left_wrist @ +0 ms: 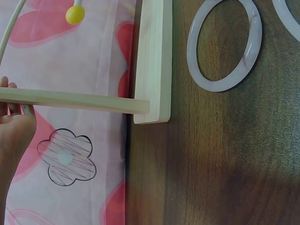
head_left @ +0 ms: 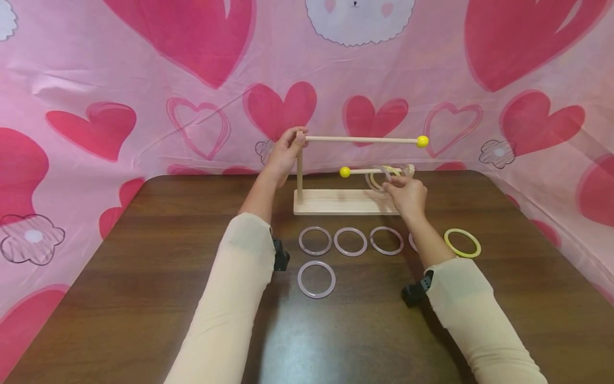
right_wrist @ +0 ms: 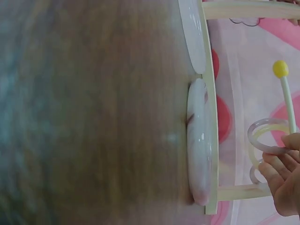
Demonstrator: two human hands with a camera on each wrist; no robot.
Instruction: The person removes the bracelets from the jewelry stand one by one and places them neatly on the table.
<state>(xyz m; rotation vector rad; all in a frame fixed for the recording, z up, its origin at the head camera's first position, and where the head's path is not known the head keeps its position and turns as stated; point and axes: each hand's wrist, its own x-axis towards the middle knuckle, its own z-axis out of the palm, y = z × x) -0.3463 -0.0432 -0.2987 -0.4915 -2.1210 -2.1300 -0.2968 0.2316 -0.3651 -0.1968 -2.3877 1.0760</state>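
A wooden stand (head_left: 340, 205) has two posts and two horizontal rods tipped with yellow balls. My left hand (head_left: 283, 157) grips the top of its left post (left_wrist: 70, 100), where the upper rod (head_left: 360, 140) joins. At the lower rod (head_left: 360, 172), my right hand (head_left: 410, 197) pinches a pale purple bangle-like ring (right_wrist: 252, 136) between thumb and fingers. The rod passes through this ring. A yellow ring (right_wrist: 276, 127) hangs just behind it on the same rod, with another purplish ring further toward the right post, partly hidden by the fingers.
On the brown table (head_left: 192, 320), purple rings lie in a row before the stand, one (head_left: 300, 240) at its left end. My right forearm partly covers another. A yellow ring (head_left: 446, 238) lies at the right, a purple ring (head_left: 300, 279) nearer me. A heart-patterned cloth (head_left: 288, 53) hangs behind.
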